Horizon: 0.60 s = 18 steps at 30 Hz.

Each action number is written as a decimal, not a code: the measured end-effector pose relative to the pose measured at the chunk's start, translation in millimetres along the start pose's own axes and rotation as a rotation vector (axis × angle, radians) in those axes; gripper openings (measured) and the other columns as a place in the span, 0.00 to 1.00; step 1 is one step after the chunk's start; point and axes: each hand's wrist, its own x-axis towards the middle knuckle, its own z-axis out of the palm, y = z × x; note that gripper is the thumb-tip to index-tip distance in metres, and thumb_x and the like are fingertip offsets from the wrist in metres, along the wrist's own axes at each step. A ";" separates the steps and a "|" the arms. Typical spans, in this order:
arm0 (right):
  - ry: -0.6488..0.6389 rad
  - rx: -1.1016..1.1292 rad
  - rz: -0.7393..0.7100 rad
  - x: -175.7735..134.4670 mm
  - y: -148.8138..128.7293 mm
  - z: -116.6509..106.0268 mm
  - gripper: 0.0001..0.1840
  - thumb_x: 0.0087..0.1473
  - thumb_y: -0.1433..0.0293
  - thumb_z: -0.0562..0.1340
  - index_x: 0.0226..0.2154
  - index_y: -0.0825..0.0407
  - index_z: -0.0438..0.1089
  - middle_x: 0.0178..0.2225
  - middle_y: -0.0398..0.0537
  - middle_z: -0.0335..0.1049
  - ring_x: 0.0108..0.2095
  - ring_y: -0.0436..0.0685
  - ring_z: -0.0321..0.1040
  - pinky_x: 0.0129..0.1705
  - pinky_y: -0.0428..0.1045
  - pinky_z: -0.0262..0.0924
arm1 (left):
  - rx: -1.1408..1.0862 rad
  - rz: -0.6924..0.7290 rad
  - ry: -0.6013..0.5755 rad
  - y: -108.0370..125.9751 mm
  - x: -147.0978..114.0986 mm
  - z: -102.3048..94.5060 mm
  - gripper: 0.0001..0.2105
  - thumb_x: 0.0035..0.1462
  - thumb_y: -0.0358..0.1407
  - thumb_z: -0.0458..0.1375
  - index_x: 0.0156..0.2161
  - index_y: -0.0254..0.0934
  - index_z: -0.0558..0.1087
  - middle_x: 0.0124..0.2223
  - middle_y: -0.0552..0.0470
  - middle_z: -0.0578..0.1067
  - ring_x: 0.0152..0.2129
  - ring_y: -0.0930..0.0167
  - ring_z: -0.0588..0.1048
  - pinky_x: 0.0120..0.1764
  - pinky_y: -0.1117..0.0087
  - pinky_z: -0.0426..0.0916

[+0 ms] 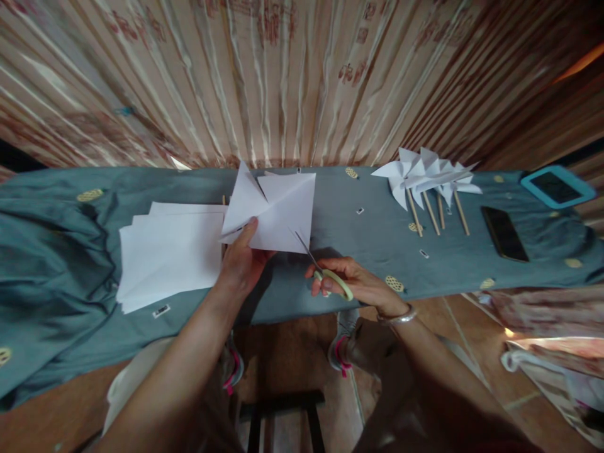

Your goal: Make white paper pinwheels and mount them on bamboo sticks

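Note:
My left hand [243, 261] grips a white square of paper [285, 217] at its lower left edge, thumb on top and fingers beneath. Slits run from the paper's corners toward its middle. In my right hand [344, 277] is a pair of scissors [336, 282] with pale green handles. Their blades lie parted at the lower right corner of the sheet, one of them over the paper. Left of my left hand a stack of white paper [172, 255] rests on the cloth, with part of a wooden stick showing behind it.
Several white paper pinwheels [425, 173] on wooden sticks lie at the right of the cloth-covered table [363, 236]. Beyond them are a dark phone [504, 233] and a blue-framed tablet [558, 187]. A pleated curtain [302, 82] hangs along the far edge.

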 end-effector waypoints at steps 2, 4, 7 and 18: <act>-0.006 0.009 0.001 -0.2 1.1 -0.3 0.28 0.48 0.51 0.66 0.42 0.56 0.67 0.31 0.46 0.70 0.29 0.48 0.65 0.33 0.45 0.63 | 0.004 -0.003 0.000 0.5 -0.5 0.4 0.05 0.60 0.28 0.54 0.38 0.34 0.73 0.32 0.53 0.77 0.24 0.74 0.75 0.24 0.77 0.71; -0.011 0.012 0.000 -0.2 2.1 -0.6 0.28 0.48 0.51 0.66 0.42 0.57 0.67 0.32 0.46 0.70 0.30 0.48 0.66 0.34 0.45 0.63 | 0.008 -0.005 0.003 0.8 -0.7 0.8 0.05 0.60 0.28 0.54 0.38 0.34 0.73 0.32 0.53 0.77 0.24 0.74 0.75 0.24 0.77 0.71; -0.010 0.008 0.000 -0.2 2.5 -0.4 0.29 0.48 0.51 0.66 0.42 0.57 0.67 0.32 0.46 0.70 0.30 0.48 0.65 0.34 0.45 0.63 | 0.009 -0.005 0.008 1.1 -1.1 1.2 0.06 0.59 0.28 0.54 0.40 0.35 0.73 0.32 0.52 0.77 0.25 0.75 0.75 0.26 0.77 0.72; 0.016 -0.062 0.020 -0.7 -1.1 1.5 0.32 0.46 0.47 0.65 0.43 0.56 0.68 0.32 0.46 0.69 0.28 0.48 0.62 0.29 0.44 0.57 | 0.028 -0.006 -0.013 0.4 -2.8 1.1 0.10 0.58 0.28 0.56 0.45 0.38 0.72 0.35 0.52 0.78 0.26 0.74 0.76 0.28 0.76 0.72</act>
